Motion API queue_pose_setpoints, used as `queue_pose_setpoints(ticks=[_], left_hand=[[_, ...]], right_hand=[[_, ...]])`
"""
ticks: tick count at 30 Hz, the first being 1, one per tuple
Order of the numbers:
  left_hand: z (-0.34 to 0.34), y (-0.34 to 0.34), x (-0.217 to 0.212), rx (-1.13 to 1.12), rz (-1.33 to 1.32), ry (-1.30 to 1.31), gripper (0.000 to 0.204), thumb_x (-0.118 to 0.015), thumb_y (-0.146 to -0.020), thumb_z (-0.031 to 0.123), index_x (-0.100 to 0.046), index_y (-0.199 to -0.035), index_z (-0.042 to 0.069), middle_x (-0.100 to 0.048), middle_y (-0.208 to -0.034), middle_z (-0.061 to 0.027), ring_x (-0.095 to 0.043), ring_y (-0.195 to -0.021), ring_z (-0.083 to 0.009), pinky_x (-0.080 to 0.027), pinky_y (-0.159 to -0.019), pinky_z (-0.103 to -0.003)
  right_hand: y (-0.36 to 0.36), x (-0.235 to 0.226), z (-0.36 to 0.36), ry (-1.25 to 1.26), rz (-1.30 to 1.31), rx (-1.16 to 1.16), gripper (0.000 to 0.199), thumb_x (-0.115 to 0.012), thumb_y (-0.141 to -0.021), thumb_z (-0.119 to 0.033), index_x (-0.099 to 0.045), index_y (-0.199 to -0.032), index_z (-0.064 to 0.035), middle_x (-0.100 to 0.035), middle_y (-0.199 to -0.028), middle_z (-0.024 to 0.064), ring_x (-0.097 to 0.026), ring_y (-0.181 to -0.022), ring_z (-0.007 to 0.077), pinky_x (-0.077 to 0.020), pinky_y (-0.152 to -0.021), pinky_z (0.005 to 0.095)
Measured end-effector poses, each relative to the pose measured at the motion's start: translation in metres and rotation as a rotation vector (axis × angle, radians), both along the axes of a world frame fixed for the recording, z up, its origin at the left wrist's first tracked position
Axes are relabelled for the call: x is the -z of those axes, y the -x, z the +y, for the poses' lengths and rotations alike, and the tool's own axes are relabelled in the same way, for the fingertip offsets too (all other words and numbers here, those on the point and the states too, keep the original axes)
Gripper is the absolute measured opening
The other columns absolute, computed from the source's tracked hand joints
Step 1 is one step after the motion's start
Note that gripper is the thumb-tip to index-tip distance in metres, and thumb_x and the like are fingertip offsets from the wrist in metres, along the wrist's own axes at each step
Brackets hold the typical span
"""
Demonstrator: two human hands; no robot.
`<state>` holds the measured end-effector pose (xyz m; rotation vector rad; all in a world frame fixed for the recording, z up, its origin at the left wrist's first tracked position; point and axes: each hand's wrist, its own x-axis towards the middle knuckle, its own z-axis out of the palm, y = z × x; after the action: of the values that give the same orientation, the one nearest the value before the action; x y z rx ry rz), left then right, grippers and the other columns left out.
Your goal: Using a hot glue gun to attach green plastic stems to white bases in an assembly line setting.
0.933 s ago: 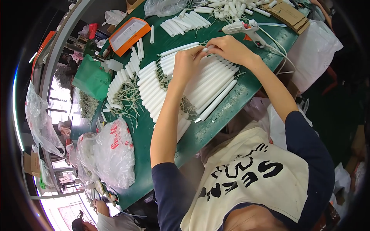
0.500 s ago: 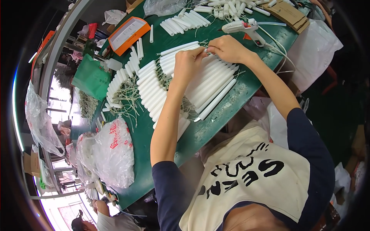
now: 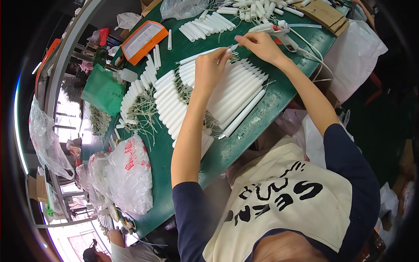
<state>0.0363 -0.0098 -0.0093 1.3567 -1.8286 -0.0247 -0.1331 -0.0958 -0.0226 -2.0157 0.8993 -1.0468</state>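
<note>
My left hand [image 3: 209,69] is closed, with its fingertips pinching the end of a white candle-like stick [image 3: 232,49] whose pointed tip shows past them. Just to the right, my right hand [image 3: 262,46] is bent with thumb and forefinger together close by that tip; whatever is between them is too small to make out. Below both hands lies a row of long white candle-like sticks [image 3: 235,94], side by side, with pointed ends to the upper right. More white sticks [image 3: 168,102] with thin pale strings lie left of my left forearm.
A white glue gun [image 3: 286,38] with a cable lies beyond my right hand. At the back are loose white tubes [image 3: 209,25] and flat cardboard [image 3: 324,17]. An orange box [image 3: 144,41], a green bag [image 3: 104,89] and a clear plastic bag [image 3: 128,174] lie left. Another person [image 3: 126,251] sits lower left.
My right hand has drawn up and slightly away from my left, uncovering the pointed white tip between them. My left hand has shifted a little left and down.
</note>
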Motion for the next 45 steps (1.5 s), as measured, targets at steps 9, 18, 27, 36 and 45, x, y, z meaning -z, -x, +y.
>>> queue_pose_setpoints(ticks=[9,18,27,36,45], left_hand=[[0.002,0.001,-0.001,-0.003,-0.038,-0.106,0.022,-0.067,-0.078,0.012,-0.065,-0.094,-0.003,-0.067,-0.077,-0.0131,-0.064,-0.066,-0.0131,-0.046,-0.061,-0.023],[0.004,-0.004,0.006,-0.008,-0.026,-0.093,0.021,-0.067,-0.077,0.015,-0.066,-0.091,0.000,-0.065,-0.074,-0.0144,-0.062,-0.063,-0.0218,-0.046,-0.060,-0.028],[0.006,0.004,0.005,-0.030,-0.045,-0.202,0.022,-0.065,-0.076,0.016,-0.066,-0.093,0.002,-0.064,-0.076,-0.0177,-0.062,-0.067,-0.0301,-0.047,-0.064,-0.033],[0.006,-0.001,0.006,-0.031,0.015,-0.178,0.022,-0.063,-0.077,0.014,-0.065,-0.094,-0.001,-0.064,-0.079,-0.0184,-0.063,-0.069,-0.0304,-0.047,-0.065,-0.032],[0.003,-0.008,0.001,0.009,0.143,-0.168,0.023,-0.066,-0.076,0.015,-0.065,-0.093,-0.002,-0.066,-0.080,-0.0155,-0.064,-0.069,-0.0232,-0.047,-0.066,-0.027]], right_hand=[[0.005,0.006,0.015,0.093,0.214,-0.251,0.034,-0.072,-0.067,-0.030,-0.068,-0.088,-0.0036,-0.065,-0.083,0.0119,-0.062,-0.077,0.0227,-0.0476,-0.070,0.0321],[0.017,0.004,0.017,0.193,0.020,-0.110,0.012,-0.067,-0.073,-0.013,-0.067,-0.076,-0.0012,-0.064,-0.068,0.0062,-0.057,-0.061,0.0123,-0.0444,-0.060,0.0250],[0.044,-0.030,0.042,0.071,-0.285,-0.098,0.005,-0.066,-0.076,-0.003,-0.067,-0.079,0.0015,-0.066,-0.074,0.0039,-0.059,-0.069,0.0074,-0.0462,-0.064,0.0195],[0.050,-0.045,0.056,0.182,-0.415,-0.148,0.004,-0.067,-0.075,0.002,-0.064,-0.078,0.0028,-0.065,-0.078,0.0047,-0.060,-0.071,0.0078,-0.0479,-0.067,0.0190],[0.024,-0.020,0.036,0.243,-0.670,-0.356,0.012,-0.063,-0.082,-0.008,-0.056,-0.077,-0.0004,-0.062,-0.086,0.0084,-0.061,-0.077,0.0153,-0.0486,-0.072,0.0242]])
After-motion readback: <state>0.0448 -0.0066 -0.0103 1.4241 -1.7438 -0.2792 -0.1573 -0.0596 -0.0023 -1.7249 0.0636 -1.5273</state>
